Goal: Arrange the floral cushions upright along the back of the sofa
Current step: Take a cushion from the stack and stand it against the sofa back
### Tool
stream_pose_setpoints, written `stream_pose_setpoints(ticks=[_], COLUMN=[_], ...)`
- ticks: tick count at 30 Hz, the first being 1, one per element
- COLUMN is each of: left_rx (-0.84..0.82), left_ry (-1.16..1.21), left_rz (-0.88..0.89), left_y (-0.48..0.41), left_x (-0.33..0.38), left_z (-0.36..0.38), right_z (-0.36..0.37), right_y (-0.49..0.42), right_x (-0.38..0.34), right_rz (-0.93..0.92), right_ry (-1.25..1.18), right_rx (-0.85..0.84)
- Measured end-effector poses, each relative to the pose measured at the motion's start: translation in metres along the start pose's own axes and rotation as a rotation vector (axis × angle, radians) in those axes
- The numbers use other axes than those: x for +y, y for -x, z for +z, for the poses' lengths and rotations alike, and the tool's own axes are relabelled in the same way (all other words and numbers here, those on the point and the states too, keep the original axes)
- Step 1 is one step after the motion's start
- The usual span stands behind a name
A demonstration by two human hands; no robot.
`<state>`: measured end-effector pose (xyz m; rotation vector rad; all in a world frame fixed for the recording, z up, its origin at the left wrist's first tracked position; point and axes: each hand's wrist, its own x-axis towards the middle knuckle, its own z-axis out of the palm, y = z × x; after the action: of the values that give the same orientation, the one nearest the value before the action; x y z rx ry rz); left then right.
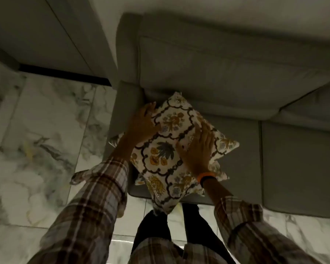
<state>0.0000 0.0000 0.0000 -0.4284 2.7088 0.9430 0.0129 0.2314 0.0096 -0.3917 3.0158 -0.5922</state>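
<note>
A white floral cushion [171,141] with yellow flowers and dark scrolls lies flat on a stack at the left end of the grey sofa seat [293,159], turned like a diamond. Its near corner hangs over the seat's front edge. My left hand [143,122] grips its upper left edge. My right hand [198,149] presses flat on its right half. Edges of at least one other floral cushion [220,173] stick out from beneath it. The sofa's back cushion [227,73] stands behind, bare.
The sofa's left armrest [122,103] is right beside my left hand. A marble tiled floor [36,140] spreads to the left and below. A grey wall panel or cabinet [46,31] stands at the far left. My legs stand against the sofa front.
</note>
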Motion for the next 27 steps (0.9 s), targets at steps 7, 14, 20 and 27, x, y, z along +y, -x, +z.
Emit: stream_pose_setpoints(ticks=[7,14,20,27], left_rx=[-0.222,-0.258,-0.2,-0.154], left_ry=[0.371,0.76,0.945,0.854], left_rz=[-0.323,-0.435,-0.223,-0.093], left_y=[-0.022,-0.012,-0.004,-0.031], left_x=[-0.013,0.025,0.121,0.265], left_z=[0.025,-0.007,-0.001,0.084], right_z=[0.016,-0.014,-0.092,-0.2], right_y=[0.05,0.042,0.019,-0.042], right_x=[0.029,0.042,0.127,0.291], right_rz=[0.862,0.934,0.617,0.379], right_ry=[-0.715,-1.212,-1.222,-1.052], right_rx=[0.18,0.127,0.118,0.085])
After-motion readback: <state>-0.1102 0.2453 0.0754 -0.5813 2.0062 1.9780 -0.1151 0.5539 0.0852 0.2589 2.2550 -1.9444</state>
